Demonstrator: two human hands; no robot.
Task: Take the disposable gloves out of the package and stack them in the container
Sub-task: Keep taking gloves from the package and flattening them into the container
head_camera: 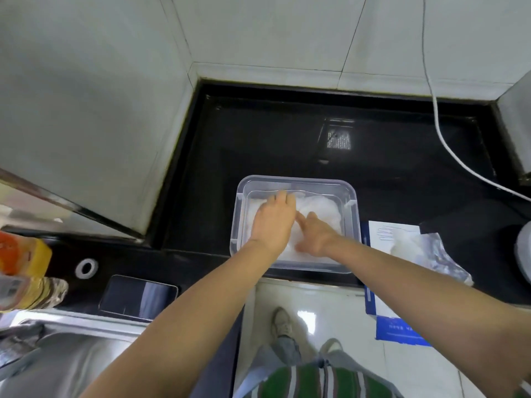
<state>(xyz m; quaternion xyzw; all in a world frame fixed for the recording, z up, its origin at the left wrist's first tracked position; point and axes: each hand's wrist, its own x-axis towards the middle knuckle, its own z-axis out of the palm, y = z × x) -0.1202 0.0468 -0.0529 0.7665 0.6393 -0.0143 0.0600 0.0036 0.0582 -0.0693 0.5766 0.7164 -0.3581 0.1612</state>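
Note:
A clear plastic container [354, 214] stands on the black counter near its front edge. Thin translucent disposable gloves [321, 209] lie in a layer inside it. Both my hands are inside the container on top of the gloves. My left hand [274, 222] lies palm down with fingers stretched toward the far wall, pressing on the gloves. My right hand [313, 232] rests beside it, fingers pointing left and touching the left hand. The blue and white glove package [402, 239] lies open to the right of the container, with crumpled clear plastic spilling from it.
A phone [138, 297] and a white ring [86, 268] lie on the counter at left, above a steel sink [71, 360]. An orange and yellow bottle [23, 271] stands at the far left. A white cable [448, 145] crosses the back right. A round white object [524, 254] sits at the right edge.

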